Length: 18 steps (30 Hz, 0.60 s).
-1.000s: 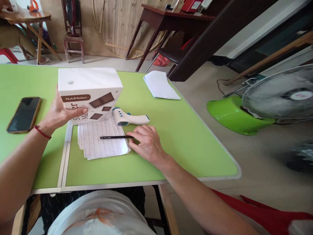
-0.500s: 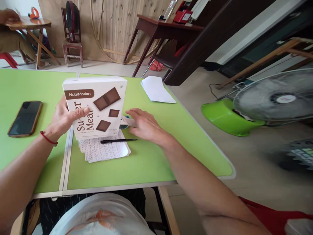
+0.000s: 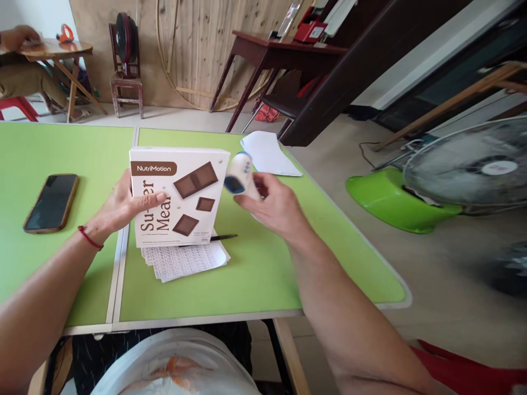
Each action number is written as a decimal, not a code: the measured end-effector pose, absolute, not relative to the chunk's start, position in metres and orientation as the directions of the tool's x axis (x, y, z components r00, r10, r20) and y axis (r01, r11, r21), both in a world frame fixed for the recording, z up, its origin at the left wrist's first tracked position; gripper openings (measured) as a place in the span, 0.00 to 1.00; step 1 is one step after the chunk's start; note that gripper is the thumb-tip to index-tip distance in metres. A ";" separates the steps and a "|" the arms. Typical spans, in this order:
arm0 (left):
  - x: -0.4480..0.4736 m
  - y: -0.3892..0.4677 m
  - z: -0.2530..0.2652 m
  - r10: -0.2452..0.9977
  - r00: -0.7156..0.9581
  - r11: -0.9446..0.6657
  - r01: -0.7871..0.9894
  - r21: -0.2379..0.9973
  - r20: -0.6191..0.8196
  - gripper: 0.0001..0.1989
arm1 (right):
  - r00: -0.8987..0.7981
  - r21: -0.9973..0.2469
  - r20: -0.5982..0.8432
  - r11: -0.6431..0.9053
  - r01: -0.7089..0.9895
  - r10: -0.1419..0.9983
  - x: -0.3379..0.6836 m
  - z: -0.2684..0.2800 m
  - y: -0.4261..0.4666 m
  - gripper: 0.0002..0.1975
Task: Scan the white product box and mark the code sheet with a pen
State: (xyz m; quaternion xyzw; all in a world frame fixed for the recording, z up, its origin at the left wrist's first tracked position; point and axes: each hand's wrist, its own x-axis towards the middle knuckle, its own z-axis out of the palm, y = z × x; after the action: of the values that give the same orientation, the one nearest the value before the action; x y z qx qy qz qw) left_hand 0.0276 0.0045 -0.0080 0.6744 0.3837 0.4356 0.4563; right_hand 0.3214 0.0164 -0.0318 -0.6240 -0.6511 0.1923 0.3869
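My left hand (image 3: 123, 204) grips a white NutriMotion box (image 3: 189, 216) by its left side, thumb across the front. The box has brown lettering and pictures of chocolate pieces, and is held upright over sheets of handwritten paper (image 3: 187, 263). Closed around the handle of a white, gun-shaped handheld device (image 3: 242, 173) is my right hand (image 3: 274, 204). The device's head has blue edging and a dark window, slightly blurred, and sits just right of the box. A black pen (image 3: 224, 237) lies on the papers, partly hidden by the box.
A phone (image 3: 51, 203) lies on the green table (image 3: 263, 285) at left. White paper (image 3: 269, 152) is near the far right edge. A fan (image 3: 465, 170) stands right of the table, beside a green plastic stool (image 3: 395, 200). Another person's hand (image 3: 28, 34) rests at a small round table (image 3: 61, 50).
My right hand has picked the handheld device up off the table, raising it beside the box. In view, the box sits further right and lower, covering more of the pen.
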 end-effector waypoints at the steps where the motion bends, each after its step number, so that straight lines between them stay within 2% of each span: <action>1: 0.027 0.005 -0.008 0.913 0.329 -0.291 0.116 0.950 0.239 0.30 | 0.119 -0.812 0.295 0.184 0.554 0.948 0.319 -0.026 0.010 0.19; 3: 0.027 0.005 -0.010 0.912 0.325 -0.296 0.103 0.950 0.249 0.29 | 0.132 -0.920 0.310 0.262 0.292 0.941 0.308 -0.014 -0.009 0.13; 4: 0.027 0.006 -0.010 0.912 0.323 -0.297 0.095 0.950 0.253 0.29 | 0.088 -0.948 0.293 0.277 0.157 0.952 0.300 -0.009 -0.021 0.10; 6: 0.026 0.006 -0.011 0.908 0.332 -0.299 0.086 0.950 0.256 0.28 | -0.039 -0.974 0.217 0.214 -0.070 0.975 0.280 -0.005 -0.045 0.10; 9: 0.027 0.007 -0.010 0.901 0.338 -0.321 0.097 0.942 0.272 0.27 | -0.142 -0.948 0.131 0.082 -0.306 0.981 0.247 -0.012 -0.074 0.11; 12: 0.029 0.007 -0.008 0.891 0.340 -0.355 0.105 0.929 0.302 0.25 | -0.184 -0.907 0.081 -0.004 -0.420 0.980 0.223 -0.027 -0.085 0.10; 18: 0.028 0.007 -0.008 0.897 0.331 -0.357 0.156 0.921 0.292 0.25 | -0.222 -0.902 0.052 -0.050 -0.430 0.974 0.209 -0.038 -0.078 0.10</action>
State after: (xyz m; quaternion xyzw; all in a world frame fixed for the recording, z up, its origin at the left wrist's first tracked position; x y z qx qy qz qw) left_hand 0.0279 0.0069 -0.0084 0.6975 0.3775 0.4381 0.4231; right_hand 0.2086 -0.0776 -0.0376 -0.3155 -0.4309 0.6521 0.5381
